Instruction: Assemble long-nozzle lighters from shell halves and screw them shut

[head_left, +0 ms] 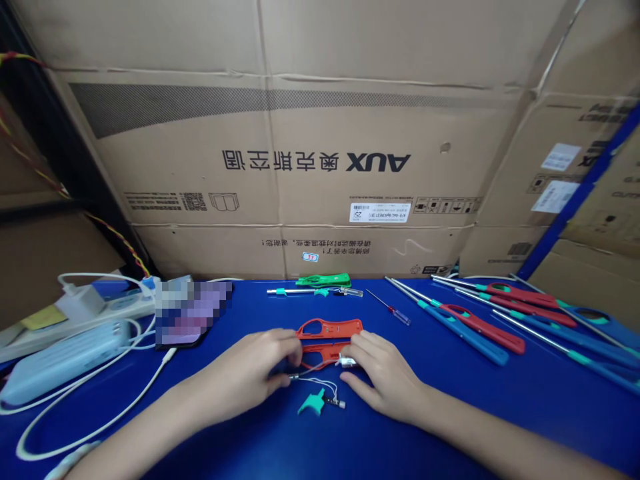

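Observation:
Two orange-red lighter casing halves lie between my hands, the upper half (336, 329) above the lower half (320, 352). My left hand (273, 360) is closed at their left end, its thumb and fingers around a thin metal rod (294, 377). At the right end my right hand (377, 373) is closed on a small silver-white cylinder (348, 361), partly hidden by the fingers. Thin white wires (323, 383) run below the casing to a small black part (334, 402). Beside that part lies a teal trigger (313, 403).
Behind lie a green casing (325, 280), a metal lighter rod (293, 292) and a screwdriver (395, 313). Red and blue long lighters (480, 327) spread to the right. A phone (193, 313), power bank (65, 360) and cables are left. Cardboard (300, 120) walls the back.

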Demonstrator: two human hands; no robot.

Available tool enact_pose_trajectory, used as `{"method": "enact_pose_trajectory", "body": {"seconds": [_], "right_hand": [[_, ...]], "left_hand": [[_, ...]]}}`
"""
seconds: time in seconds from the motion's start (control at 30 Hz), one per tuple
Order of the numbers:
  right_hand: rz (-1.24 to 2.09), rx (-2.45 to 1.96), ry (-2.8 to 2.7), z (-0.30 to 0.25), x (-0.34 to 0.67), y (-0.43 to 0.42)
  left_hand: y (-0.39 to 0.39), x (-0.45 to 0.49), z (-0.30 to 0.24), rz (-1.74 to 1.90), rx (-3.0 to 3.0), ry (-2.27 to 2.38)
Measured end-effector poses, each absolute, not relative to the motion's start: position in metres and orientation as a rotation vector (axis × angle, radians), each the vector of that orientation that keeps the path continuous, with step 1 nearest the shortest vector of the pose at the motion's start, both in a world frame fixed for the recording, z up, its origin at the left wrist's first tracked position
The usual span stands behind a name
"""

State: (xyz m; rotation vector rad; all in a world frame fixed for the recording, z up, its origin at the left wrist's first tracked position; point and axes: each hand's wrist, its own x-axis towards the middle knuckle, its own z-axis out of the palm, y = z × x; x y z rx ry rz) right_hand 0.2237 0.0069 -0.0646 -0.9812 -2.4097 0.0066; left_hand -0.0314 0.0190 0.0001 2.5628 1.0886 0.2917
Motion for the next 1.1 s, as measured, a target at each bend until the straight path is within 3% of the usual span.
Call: {"method": "enact_pose_trajectory", "body": {"seconds": [0.6,0.93,1.1], "right_hand": [[-0.13,-0.883,-2.484,-0.065,0.233,0.018],[0.161,-1.055,-2.235,-0.052,0.231,0.015],[0.251,-1.071,-2.366,-0.056,0.23,0.017]], "left_hand": [[0.005,-0.041,-0.019,0.357,2.704,0.798],[0.014,-0.049,-0.017,0.434,2.765,0.891],[0.02,-0.052,-0.017,0.474,2.731,0.913]]}}
